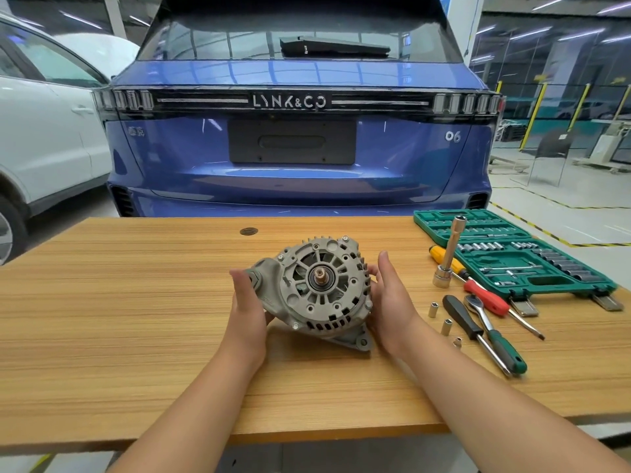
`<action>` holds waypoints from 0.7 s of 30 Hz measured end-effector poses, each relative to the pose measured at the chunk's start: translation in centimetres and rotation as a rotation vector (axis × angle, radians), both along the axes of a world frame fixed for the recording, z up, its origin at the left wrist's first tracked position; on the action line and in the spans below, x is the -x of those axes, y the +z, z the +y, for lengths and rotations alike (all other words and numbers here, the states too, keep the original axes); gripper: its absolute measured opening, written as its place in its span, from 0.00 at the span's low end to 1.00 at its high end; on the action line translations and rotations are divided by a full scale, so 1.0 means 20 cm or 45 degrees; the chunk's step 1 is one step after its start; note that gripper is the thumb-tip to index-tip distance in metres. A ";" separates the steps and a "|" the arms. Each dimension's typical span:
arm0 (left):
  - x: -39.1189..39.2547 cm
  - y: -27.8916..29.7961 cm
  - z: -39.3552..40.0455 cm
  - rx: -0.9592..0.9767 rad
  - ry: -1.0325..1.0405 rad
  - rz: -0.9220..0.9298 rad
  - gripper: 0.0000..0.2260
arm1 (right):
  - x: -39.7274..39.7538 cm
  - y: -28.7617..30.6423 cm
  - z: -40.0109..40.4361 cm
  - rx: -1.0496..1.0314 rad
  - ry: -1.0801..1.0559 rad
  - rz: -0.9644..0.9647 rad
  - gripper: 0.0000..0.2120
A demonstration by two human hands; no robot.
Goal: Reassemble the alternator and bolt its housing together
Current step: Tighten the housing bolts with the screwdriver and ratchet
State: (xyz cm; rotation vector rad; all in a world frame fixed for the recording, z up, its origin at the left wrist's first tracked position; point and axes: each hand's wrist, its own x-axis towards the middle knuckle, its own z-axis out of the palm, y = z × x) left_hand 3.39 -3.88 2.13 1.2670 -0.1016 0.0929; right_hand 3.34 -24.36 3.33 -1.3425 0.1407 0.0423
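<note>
Alternator (324,288) on table (136,302), left hand (247,302) and right hand (389,298) grip open, flanking it

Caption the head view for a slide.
Both hands cradle the alternator on a wooden table, socket set at right.

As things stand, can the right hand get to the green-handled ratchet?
Probably yes. The right hand rests open against the alternator, holding no tool, and the ratchet lies on bare table just to its right. Only small loose sockets lie between.
</note>
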 end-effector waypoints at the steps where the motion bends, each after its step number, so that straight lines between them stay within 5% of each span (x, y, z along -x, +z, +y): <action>1: 0.00 -0.01 0.01 -0.002 -0.005 -0.009 0.58 | 0.00 0.02 0.02 0.027 0.021 0.020 0.35; 12: 0.03 -0.04 0.03 0.004 -0.081 0.006 0.59 | -0.10 0.33 0.15 0.448 0.178 0.114 0.26; 21: 0.01 -0.04 0.11 0.200 -0.171 0.078 0.54 | -0.13 0.30 0.15 0.520 0.089 0.002 0.33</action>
